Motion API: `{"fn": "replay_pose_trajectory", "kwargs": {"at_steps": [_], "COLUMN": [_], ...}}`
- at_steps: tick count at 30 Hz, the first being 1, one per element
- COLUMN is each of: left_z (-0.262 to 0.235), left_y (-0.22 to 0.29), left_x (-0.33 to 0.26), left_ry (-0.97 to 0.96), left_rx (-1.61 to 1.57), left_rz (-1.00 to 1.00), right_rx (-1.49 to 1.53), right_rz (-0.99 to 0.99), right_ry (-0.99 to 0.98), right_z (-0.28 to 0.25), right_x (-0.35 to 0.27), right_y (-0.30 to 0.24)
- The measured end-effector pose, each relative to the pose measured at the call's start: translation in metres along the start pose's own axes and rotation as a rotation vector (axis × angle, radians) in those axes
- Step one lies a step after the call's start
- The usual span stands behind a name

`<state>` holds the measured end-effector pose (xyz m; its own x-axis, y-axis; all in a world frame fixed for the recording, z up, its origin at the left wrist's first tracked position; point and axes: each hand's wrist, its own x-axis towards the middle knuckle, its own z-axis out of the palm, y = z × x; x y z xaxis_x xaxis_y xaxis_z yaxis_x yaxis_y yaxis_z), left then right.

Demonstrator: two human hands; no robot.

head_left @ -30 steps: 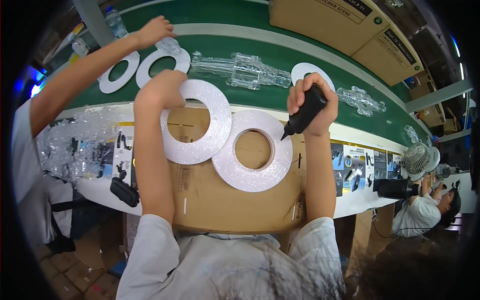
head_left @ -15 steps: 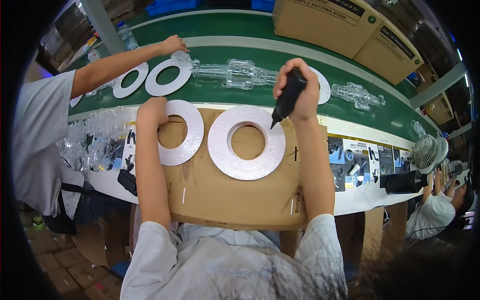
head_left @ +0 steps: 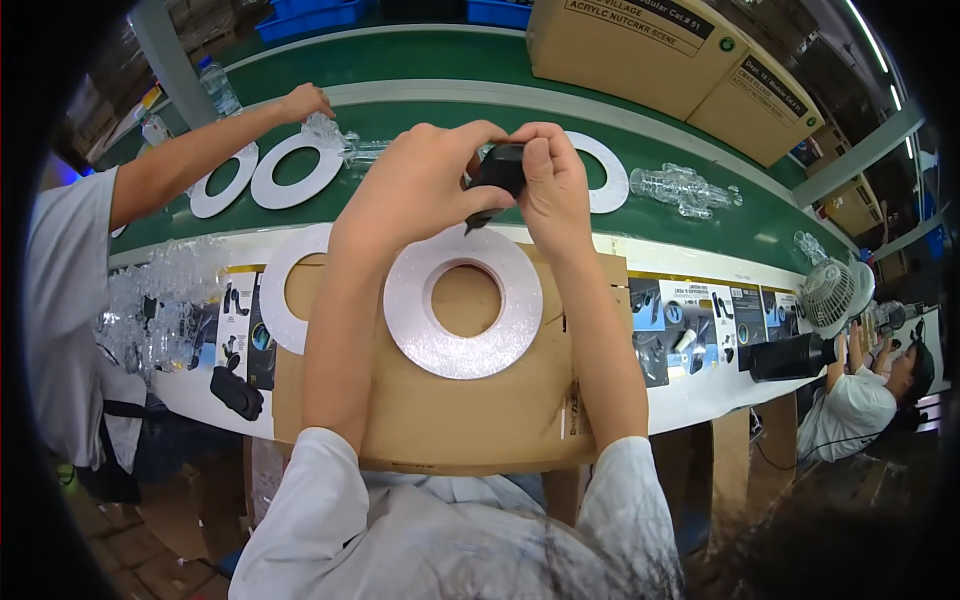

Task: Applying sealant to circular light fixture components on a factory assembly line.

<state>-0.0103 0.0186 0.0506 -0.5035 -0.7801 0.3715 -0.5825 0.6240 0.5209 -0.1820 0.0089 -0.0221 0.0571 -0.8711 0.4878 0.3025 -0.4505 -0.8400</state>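
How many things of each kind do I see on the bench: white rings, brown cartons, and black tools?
White flat rings: 5 (two on the cardboard sheet, at and; three on the green belt, at and)
Brown cartons at the back: 2 ()
Black tools: 2 (one in both hands, one lying at the left)
Total: 9

A black tool (head_left: 497, 172) sits above a glittery silver-white ring (head_left: 463, 300) on a plain brown cardboard sheet (head_left: 440, 410), with a green belt (head_left: 480, 120) across the upper frame and white rings (head_left: 297, 172) at upper left.
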Motion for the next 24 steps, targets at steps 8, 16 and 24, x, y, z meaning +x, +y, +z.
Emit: {"fn": "replay_pose_trajectory", "kwargs": {"at_steps": [8,16,24], "left_z": [-0.014,0.001,0.053], "left_y": [-0.025,-0.023,-0.022], "left_x": [0.005,0.007,0.022], "left_ry": [0.030,0.025,0.506], "left_rx": [-0.090,-0.178,0.264], "left_rz": [-0.040,0.148,0.318], "right_rx": [-0.205,-0.604,-0.670], "right_rz": [0.103,0.302,-0.024], "right_ry": [-0.243,-0.217,-0.244], "right_z": [-0.008,0.014,0.009], "right_x": [0.001,-0.004,-0.012], "right_y": [-0.009,-0.017,0.013]}}
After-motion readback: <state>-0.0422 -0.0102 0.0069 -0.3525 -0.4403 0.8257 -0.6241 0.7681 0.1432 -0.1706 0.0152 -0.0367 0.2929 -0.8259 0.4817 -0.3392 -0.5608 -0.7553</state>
